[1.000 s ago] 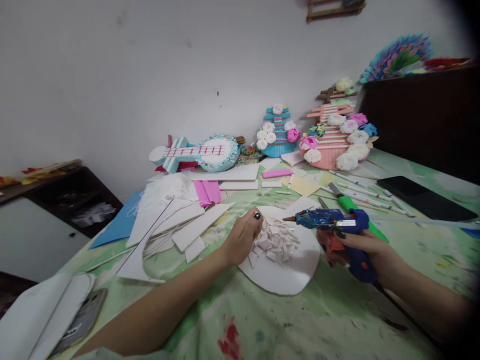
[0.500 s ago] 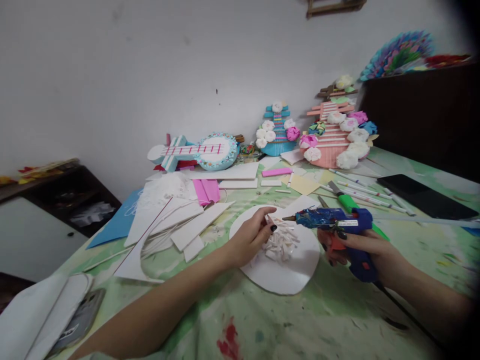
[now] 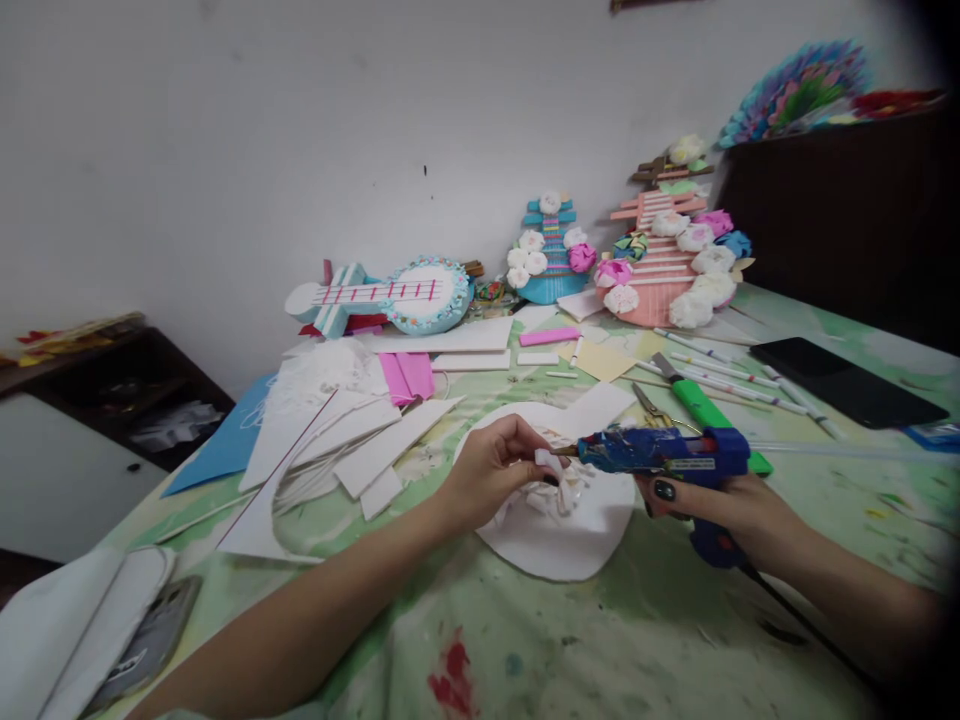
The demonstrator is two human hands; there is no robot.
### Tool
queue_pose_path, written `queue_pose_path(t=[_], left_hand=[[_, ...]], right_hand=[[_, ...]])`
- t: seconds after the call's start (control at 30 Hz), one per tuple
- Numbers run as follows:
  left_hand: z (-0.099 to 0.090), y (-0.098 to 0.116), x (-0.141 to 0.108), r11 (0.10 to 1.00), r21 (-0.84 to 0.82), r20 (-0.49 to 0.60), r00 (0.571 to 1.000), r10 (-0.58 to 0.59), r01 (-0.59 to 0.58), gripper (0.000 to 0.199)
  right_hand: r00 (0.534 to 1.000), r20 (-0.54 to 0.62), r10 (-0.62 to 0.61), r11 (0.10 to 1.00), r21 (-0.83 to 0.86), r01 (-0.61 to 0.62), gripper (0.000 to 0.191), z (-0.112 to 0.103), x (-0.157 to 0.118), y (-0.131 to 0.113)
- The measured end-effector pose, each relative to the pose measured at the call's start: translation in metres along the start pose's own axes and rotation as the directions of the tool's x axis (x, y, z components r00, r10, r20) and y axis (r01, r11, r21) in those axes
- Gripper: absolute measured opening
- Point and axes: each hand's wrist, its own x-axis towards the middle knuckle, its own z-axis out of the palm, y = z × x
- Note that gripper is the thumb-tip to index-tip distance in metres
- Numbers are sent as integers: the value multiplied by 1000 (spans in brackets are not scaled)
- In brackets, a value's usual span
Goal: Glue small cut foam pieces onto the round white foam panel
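My right hand (image 3: 720, 505) grips a blue hot glue gun (image 3: 660, 450), its nozzle pointing left. Between the fingertips of my left hand (image 3: 501, 468) is a small white strip (image 3: 549, 461), apparently paper, pinched right by the nozzle tip. Both hands are over a rounded white board (image 3: 570, 550) on the table. A cluster of small white pieces (image 3: 562, 495) lies on the board's middle, partly covered by my left fingers. A clear glue stick (image 3: 840, 452) appears to run out of the gun's back.
A green cutter (image 3: 701, 405), scissors (image 3: 651, 405), markers (image 3: 742, 385) and a black phone (image 3: 847, 380) lie at the right. White board scraps (image 3: 397, 440) are at the left. Decorated paper instruments (image 3: 555, 265) stand against the wall. The gun's cord (image 3: 810, 620) trails toward the lower right.
My left fingers now show a white strip held up at the nozzle. The glue gun's tip has come left and slightly down to it. The whole view has shifted a little.
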Motion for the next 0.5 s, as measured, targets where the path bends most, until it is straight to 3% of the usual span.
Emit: queue_pose_path(t=[0.1,0.23,0.5], left_hand=[[1,1,0,999,-41,-15,1000,-24,23,23],[3,3,-1,999,-33,-49,998,-28,27,19],[1,2,-1,1000,7,-113,993,16,-16,18]], right_hand=[[1000,30,1,1000,-8,-1,27,5,-2,-6],[999,-33,3,1000,-23,-4,26,9,-4,-10],[998,56,36,998,-54,-33,22,4,-1,-6]])
